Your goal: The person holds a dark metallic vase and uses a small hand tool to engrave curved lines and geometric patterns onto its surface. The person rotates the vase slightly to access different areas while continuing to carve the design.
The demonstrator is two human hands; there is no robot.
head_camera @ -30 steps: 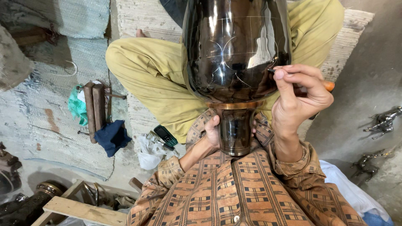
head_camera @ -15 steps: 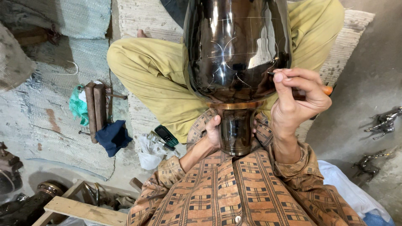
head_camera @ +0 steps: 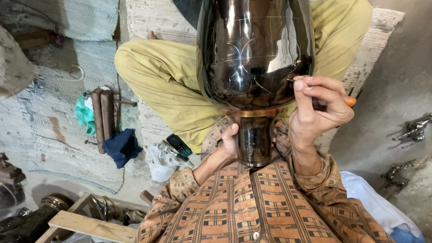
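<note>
A large glossy black vase [head_camera: 254,49] with thin scratched arcs and lines on its belly lies across my lap, neck toward me. My left hand [head_camera: 231,140] grips the dark neck [head_camera: 254,140] just below a copper-coloured ring. My right hand [head_camera: 317,108] pinches a slim engraving tool with an orange handle end [head_camera: 350,101], its tip touching the vase's lower right side. My legs in yellow-green trousers [head_camera: 166,85] are crossed under the vase.
A woven mat [head_camera: 67,112] covers the floor at left, with wooden mallets [head_camera: 102,117], a teal cloth, a dark blue cloth [head_camera: 120,146] and a small mobile phone [head_camera: 179,145]. Metal figurines [head_camera: 411,130] lie at right. A wooden plank [head_camera: 90,225] sits lower left.
My right hand has shifted slightly on the vase's side, the fingers closing tighter round the tool. The vase and left hand stay nearly still.
</note>
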